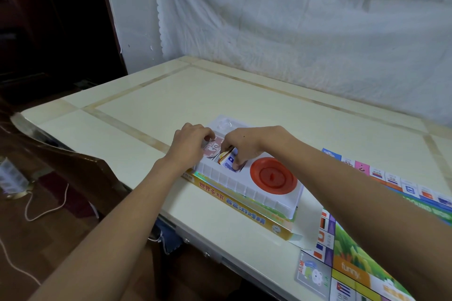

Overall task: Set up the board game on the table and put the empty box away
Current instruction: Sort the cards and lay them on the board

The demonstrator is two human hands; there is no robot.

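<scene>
Table (244, 105): a cream top with tan inlaid lines, seen from above and set against a wall draped with a white sheet (305, 19).
Box (244, 208): a yellow game box lying flat near the table's front edge, left of centre, with printed writing along its side.
Tray (244, 190): a white plastic insert resting on the box, divided into compartments.
Red disc (273, 176): a round red piece seated in the tray's right part.
Left hand (189, 142): reached over the tray's left end, fingers curled around paper notes (214, 148); a "10" can be read on the top one.
Right hand (244, 145): reached into the tray's middle compartment, with a small stack of cards (230, 160) pinched between thumb and fingers.
Board (347, 252): the unfolded game board laid on the table to the right of the box, with flag squares along its edges and a green centre; much of it is covered by the right forearm.
Chair (73, 166): a dark wooden back seen at the table's left side.
Floor: a white cord (44, 212) is trailed across it at lower left.
</scene>
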